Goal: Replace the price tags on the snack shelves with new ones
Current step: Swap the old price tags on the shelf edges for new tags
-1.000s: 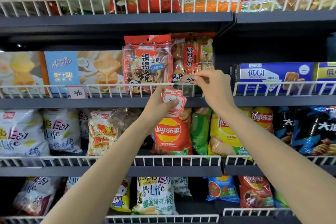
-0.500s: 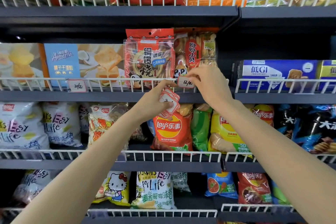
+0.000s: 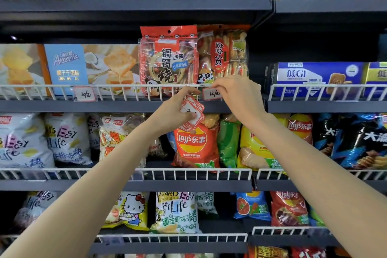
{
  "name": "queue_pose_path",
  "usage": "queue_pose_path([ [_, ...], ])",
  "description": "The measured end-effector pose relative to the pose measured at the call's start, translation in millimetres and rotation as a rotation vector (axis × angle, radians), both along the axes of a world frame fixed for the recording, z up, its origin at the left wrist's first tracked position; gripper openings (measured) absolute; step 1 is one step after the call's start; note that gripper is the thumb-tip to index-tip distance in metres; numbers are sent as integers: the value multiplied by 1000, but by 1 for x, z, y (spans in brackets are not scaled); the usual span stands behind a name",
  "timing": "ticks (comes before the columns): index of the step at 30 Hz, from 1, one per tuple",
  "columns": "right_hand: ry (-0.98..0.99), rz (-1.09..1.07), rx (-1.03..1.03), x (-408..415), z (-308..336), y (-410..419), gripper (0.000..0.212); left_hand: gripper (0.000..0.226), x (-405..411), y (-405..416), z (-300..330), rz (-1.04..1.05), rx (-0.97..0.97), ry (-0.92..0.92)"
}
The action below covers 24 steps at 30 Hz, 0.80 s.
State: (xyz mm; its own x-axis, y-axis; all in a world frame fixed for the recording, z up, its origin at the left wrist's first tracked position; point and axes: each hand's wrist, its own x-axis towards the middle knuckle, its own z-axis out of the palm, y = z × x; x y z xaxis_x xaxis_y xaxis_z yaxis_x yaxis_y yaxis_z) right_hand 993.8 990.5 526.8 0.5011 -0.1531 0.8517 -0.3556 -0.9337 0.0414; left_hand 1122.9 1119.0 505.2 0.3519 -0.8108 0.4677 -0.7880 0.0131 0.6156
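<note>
My right hand (image 3: 238,95) pinches the top edge of a small red-bordered price tag (image 3: 211,94) marked "12", which hangs upright on the white wire rail (image 3: 125,88) of the second shelf, below a bag of rice crackers (image 3: 223,54). My left hand (image 3: 174,109) sits just below and left of it and grips a fanned stack of several red-bordered tags (image 3: 192,114). Another tag marked "20" (image 3: 84,94) hangs on the same rail to the left, under the blue Ameria cake box (image 3: 67,67).
Dark shelves with white wire rails run across the view. A red snack bag (image 3: 167,60) and blue biscuit boxes (image 3: 316,78) share the second shelf. Lay's chip bags (image 3: 194,144) and white bags (image 3: 67,138) fill the shelf below, more bags (image 3: 176,211) lower down.
My right hand has brought the "12" tag down from a tilted hold onto the wire rail, where it now hangs level. My left hand with the stack has stayed close beneath.
</note>
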Motion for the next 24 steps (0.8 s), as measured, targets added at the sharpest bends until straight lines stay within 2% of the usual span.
queue_pose_path([
  [5, 44, -38, -26, 2, -2, -3, 23, 44, -1, 0, 2, 15, 12, 2],
  [12, -14, 11, 1, 3, -8, -5, 24, 44, -5, 1, 4, 42, 21, -24],
  [24, 89, -24, -27, -1, -5, 1, 31, 45, -4, 0, 5, 53, 5, -24],
])
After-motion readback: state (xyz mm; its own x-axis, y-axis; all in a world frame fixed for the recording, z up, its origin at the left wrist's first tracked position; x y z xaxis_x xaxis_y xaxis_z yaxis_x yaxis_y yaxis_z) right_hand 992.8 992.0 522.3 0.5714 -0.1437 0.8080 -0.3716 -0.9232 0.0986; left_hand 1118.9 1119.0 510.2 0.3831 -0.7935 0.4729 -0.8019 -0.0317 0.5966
